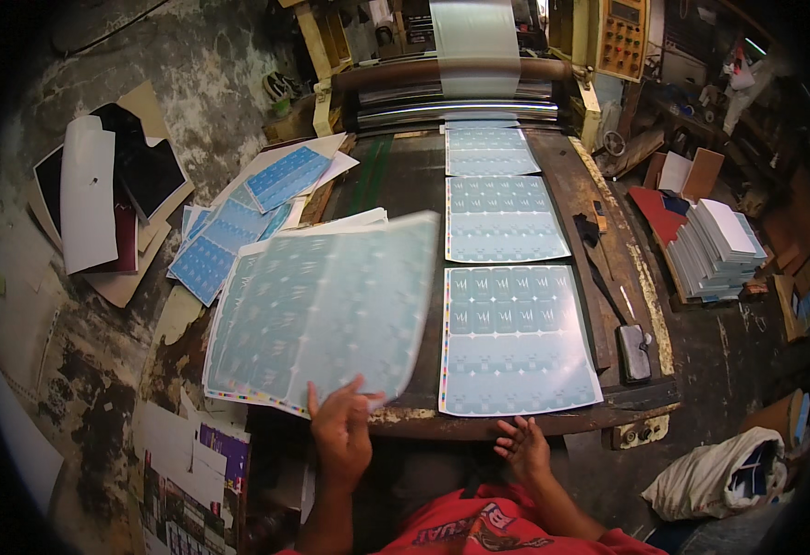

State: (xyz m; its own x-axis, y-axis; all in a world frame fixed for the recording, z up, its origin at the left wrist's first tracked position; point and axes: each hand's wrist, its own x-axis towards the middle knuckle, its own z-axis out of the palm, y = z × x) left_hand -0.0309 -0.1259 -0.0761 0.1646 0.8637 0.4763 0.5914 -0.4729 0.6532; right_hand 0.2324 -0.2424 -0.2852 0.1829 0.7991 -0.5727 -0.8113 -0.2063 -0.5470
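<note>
My left hand (342, 435) is at the near edge of a pale blue-green printed sheet (331, 314), fingers closed on it. That sheet lies over a stack on the left of the machine table, its right side lifted, curved and blurred. Just off the table's front edge, my right hand (522, 449) holds nothing, its fingers apart. Beyond it lies the nearest printed sheet (521, 347) of a row on the table. A second sheet (505, 222) and a third sheet (488, 150) lead back toward the rollers.
Clear film (475, 42) runs down to the metal rollers (460, 113) at the back. Darker blue sheets (225, 236) lie at the left. A metal block (633, 353) sits on the table's right side. Stacked paper (715, 240) and a white sack (719, 481) stand at the right.
</note>
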